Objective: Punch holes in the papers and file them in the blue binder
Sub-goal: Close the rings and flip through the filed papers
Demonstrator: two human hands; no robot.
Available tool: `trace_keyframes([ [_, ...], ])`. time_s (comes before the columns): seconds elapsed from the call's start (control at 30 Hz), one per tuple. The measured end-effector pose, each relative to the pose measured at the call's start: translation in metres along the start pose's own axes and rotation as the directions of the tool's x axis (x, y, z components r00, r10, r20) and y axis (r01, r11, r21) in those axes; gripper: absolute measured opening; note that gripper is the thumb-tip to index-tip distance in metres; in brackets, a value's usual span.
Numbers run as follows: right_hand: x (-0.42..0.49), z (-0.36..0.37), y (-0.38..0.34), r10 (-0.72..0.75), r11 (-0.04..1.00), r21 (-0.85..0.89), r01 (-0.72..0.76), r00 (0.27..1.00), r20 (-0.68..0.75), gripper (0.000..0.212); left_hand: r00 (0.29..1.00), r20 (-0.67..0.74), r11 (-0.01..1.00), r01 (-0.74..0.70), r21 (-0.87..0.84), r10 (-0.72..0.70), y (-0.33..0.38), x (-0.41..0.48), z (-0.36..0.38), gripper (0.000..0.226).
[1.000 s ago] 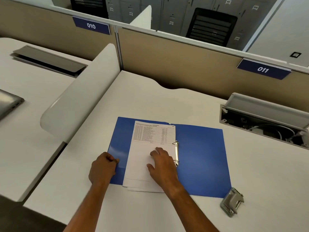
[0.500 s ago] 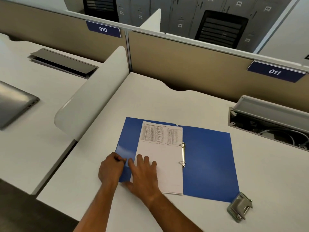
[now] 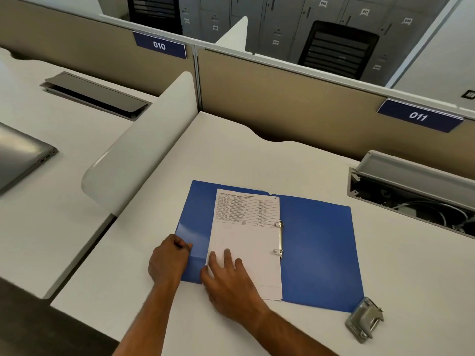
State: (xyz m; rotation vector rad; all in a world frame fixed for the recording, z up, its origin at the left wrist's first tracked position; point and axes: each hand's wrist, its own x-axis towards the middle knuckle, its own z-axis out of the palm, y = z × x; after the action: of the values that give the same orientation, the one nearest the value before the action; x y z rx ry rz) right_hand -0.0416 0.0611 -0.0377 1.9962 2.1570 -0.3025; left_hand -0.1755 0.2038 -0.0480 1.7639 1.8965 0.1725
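The blue binder lies open on the white desk. A stack of printed papers sits on its left half, with the right edge at the metal rings. My left hand pinches the left cover's outer edge between thumb and fingers. My right hand lies flat with fingers spread on the lower left corner of the papers. A grey metal hole punch rests on the desk just off the binder's lower right corner.
A white curved divider separates this desk from the left one, where a grey laptop lies. An open cable tray with wires sits at the right. Beige partition panels stand behind.
My right hand slid from the papers' middle near the rings to their lower left corner. My left hand stayed on the cover's edge. The view shifted slightly.
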Motion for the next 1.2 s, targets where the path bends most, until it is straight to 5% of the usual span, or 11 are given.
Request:
trace_keyframes([
  [0.3, -0.011, 0.003, 0.008, -0.297, 0.946, -0.164, 0.278, 0.949, -0.103, 0.052, 1.000, -0.001, 0.999, -0.021, 0.026, 0.021, 0.002, -0.005, -0.002, 0.036],
  [0.53, -0.001, -0.009, 0.000, -0.288, 0.943, -0.190, 0.274, 0.956, -0.050, 0.034, 1.000, 0.010, 0.999, -0.010, 0.044, 0.009, 0.002, -0.005, -0.004, 0.043],
  [0.8, 0.003, -0.001, -0.003, -0.353, 0.922, -0.238, 0.304, 0.914, -0.202, 0.033, 1.000, 0.009, 0.999, -0.024, 0.049, 0.024, 0.002, -0.005, -0.005, 0.040],
  [0.93, 0.009, -0.014, 0.003, -0.191, 0.975, -0.158, 0.157, 0.954, -0.231, 0.031, 0.999, -0.001, 0.999, -0.047, 0.019, 0.047, 0.001, -0.006, -0.005, 0.035],
  [1.03, 0.012, -0.041, 0.009, 0.081, 0.983, 0.184, -0.025, 0.951, -0.300, 0.046, 0.999, 0.005, 0.999, -0.049, -0.005, 0.049, 0.000, -0.006, -0.006, 0.028],
  [1.2, -0.030, -0.096, 0.042, 0.580, 0.674, 0.716, -0.180, 0.729, -0.364, 0.045, 0.999, 0.026, 0.999, -0.040, -0.019, 0.041, -0.001, -0.006, -0.008, 0.017],
])
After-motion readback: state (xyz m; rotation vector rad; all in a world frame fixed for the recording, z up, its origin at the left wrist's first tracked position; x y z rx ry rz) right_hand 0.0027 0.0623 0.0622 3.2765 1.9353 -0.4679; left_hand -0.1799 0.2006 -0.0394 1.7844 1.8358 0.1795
